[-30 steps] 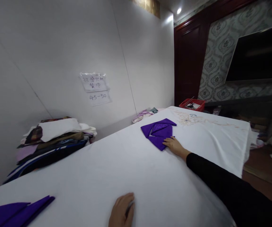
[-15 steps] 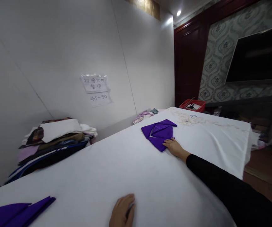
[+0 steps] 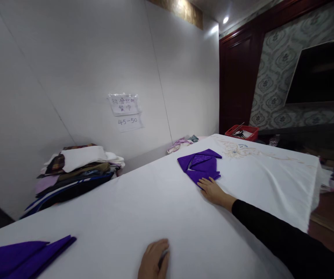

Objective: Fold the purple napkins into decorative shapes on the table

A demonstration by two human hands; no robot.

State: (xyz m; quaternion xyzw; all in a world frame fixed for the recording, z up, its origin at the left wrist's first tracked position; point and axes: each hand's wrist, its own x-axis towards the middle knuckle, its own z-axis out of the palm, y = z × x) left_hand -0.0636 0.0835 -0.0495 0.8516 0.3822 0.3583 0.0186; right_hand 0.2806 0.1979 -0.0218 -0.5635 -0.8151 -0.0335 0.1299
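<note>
Right hand: the right hand, right of the frame's middle, has its fingers spread and laid flat; the fingertips press on the near edge of a folded purple cloth and do not close around it.
Left hand: at the bottom centre the left hand is half curled, with the thumb near to the fingers; something greyish shows in the gap, and I cannot tell if it is gripped.
Purple cloth, its place: it lies on the white tablecloth, right of centre in the frame, mostly above the right fingertips, and well apart from the left hand.
Purple cloth, its direction: one sharp corner points to the left of the frame, another to the right at its upper side, and the lowest corner goes down, partly under the fingers; its width and depth look similar, so I cannot name a sure long axis.
Second purple cloth: the second purple cloth is at the lower left, cut by the frame edge; its long axis rises gently to the right, where it ends in narrow tips.
Sleeve: the black sleeve runs from the right wrist toward the lower right corner.
</note>
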